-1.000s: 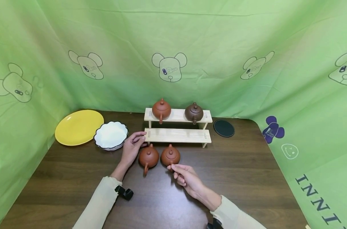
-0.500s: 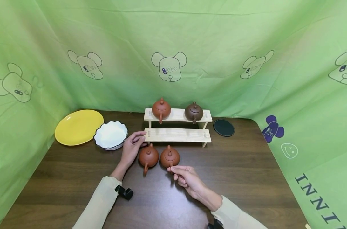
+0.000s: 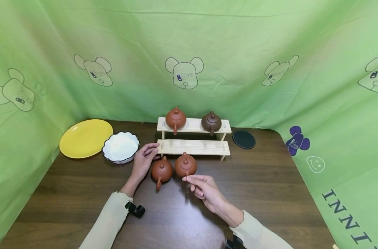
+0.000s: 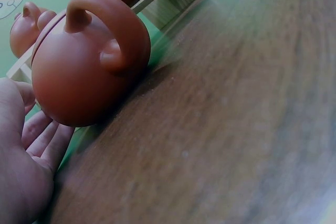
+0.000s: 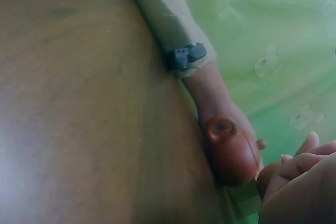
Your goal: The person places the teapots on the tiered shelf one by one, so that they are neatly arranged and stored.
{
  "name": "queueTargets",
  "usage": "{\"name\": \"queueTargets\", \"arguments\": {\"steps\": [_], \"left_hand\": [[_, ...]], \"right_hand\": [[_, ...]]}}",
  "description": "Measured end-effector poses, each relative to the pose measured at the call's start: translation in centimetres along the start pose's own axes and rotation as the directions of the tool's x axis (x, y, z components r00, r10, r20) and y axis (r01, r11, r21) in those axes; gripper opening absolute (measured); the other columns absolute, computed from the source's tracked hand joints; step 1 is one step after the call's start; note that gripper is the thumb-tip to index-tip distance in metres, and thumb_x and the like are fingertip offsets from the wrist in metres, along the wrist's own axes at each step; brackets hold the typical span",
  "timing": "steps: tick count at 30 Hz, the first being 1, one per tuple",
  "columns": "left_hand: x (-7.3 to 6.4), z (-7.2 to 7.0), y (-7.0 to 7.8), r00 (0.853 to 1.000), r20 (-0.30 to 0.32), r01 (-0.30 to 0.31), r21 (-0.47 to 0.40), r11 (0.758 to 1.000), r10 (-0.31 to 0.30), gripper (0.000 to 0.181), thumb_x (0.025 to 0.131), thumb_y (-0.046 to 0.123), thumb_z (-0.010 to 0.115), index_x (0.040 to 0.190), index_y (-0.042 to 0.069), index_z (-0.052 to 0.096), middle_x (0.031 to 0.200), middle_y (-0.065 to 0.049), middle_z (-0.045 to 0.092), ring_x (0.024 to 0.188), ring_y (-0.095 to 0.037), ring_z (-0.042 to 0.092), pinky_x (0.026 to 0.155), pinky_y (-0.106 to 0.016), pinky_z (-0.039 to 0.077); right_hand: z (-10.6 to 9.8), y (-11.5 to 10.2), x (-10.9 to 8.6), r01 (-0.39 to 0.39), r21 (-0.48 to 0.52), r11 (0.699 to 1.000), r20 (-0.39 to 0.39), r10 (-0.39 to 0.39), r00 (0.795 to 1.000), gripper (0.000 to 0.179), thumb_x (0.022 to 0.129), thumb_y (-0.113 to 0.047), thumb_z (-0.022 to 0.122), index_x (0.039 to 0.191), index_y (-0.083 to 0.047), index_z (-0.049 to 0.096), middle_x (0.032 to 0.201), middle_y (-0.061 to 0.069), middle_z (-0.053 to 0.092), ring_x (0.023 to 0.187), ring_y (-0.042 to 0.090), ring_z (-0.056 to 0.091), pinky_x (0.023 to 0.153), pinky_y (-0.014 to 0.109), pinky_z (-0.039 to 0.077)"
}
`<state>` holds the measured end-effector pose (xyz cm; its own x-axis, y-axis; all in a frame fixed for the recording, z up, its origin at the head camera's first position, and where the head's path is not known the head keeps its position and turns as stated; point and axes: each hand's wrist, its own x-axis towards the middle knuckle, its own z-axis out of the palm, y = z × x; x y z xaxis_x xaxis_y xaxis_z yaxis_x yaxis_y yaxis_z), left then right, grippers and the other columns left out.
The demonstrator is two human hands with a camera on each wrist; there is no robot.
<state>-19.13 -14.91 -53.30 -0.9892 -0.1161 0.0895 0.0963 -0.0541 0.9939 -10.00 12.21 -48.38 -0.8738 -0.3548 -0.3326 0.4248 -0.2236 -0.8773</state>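
My right hand [image 3: 209,193] pinches the handle of a reddish-brown clay teapot [image 3: 185,166] between thumb and fingers. The teapot is held over the table, its spout pointing at the front edge of a two-tier wooden stand [image 3: 193,147]. At the stand's left end, my left hand [image 3: 142,162] grips the lower shelf with its fingertips. A second reddish-brown teapot [image 3: 162,170] stands on the table beside that hand, handle toward me; in the left wrist view this teapot [image 4: 89,72] hides part of the fingers. The upper shelf carries a reddish-brown teapot [image 3: 176,119] and a dark brown teapot [image 3: 211,122].
Left of the stand are a white scalloped bowl [image 3: 121,147] and a yellow oval plate [image 3: 86,139]. A round black coaster [image 3: 244,139] lies to the right of the stand. Green printed cloth [image 3: 189,38] hangs around the wooden table [image 3: 257,193].
The right hand first drew its teapot slightly toward me, then raised it and moved it forward toward the lower shelf. The left hand has stayed at the stand's end.
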Motion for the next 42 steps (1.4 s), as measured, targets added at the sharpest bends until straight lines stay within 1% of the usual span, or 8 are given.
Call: {"name": "queueTargets", "arguments": {"steps": [10,15,29,38,42], "left_hand": [[-0.1,0.0,0.0,1.000,0.006,-0.013,-0.004,1.000,0.013,0.025,0.109,-0.001,0.068,0.133,-0.009,0.071,0.123,-0.032,0.075,0.093,-0.006,0.078,0.086,-0.026,0.069],[-0.1,-0.1,-0.1,1.000,-0.004,-0.015,0.004,1.000,0.015,0.025,0.109,-0.001,0.069,0.132,-0.008,0.072,0.120,-0.030,0.076,0.092,-0.005,0.078,0.085,-0.025,0.069],[0.0,0.0,-0.3,1.000,-0.006,-0.024,-0.018,1.000,0.024,0.024,0.108,-0.005,0.068,0.131,-0.010,0.071,0.121,-0.031,0.076,0.093,-0.005,0.077,0.085,-0.026,0.069],[0.0,0.0,-0.4,0.999,0.004,-0.033,-0.022,0.999,0.033,0.025,0.108,-0.004,0.068,0.132,-0.011,0.071,0.122,-0.031,0.076,0.095,-0.005,0.077,0.086,-0.027,0.069],[0.1,-0.1,-0.4,0.999,0.008,-0.035,-0.025,0.999,0.035,0.025,0.108,-0.004,0.068,0.132,-0.011,0.070,0.123,-0.032,0.075,0.095,-0.005,0.077,0.086,-0.027,0.069]], "right_hand": [[0.7,-0.7,0.4,0.050,-0.011,0.999,0.007,-0.050,0.999,0.015,0.106,-0.011,0.069,0.107,-0.012,0.085,0.065,-0.008,0.061,0.046,-0.003,0.036,0.042,0.012,0.024],[1.0,-1.1,1.1,0.074,-0.005,0.997,-0.014,-0.074,0.997,0.016,0.106,-0.009,0.070,0.103,-0.012,0.085,0.064,-0.008,0.060,0.046,-0.003,0.036,0.042,0.011,0.024],[1.6,-2.6,3.0,0.125,0.080,0.989,-0.059,-0.121,0.991,0.022,0.107,-0.005,0.067,0.098,-0.013,0.085,0.063,-0.006,0.058,0.045,-0.003,0.036,0.039,0.011,0.024],[1.5,-2.9,4.6,0.168,0.087,0.982,-0.094,-0.160,0.983,0.021,0.108,-0.006,0.068,0.095,-0.010,0.085,0.064,-0.005,0.058,0.047,-0.003,0.037,0.041,0.011,0.022],[1.6,-2.7,5.1,0.178,0.060,0.982,-0.109,-0.171,0.979,0.020,0.107,-0.008,0.070,0.094,-0.009,0.085,0.065,-0.006,0.059,0.048,-0.002,0.038,0.042,0.011,0.022]]}}
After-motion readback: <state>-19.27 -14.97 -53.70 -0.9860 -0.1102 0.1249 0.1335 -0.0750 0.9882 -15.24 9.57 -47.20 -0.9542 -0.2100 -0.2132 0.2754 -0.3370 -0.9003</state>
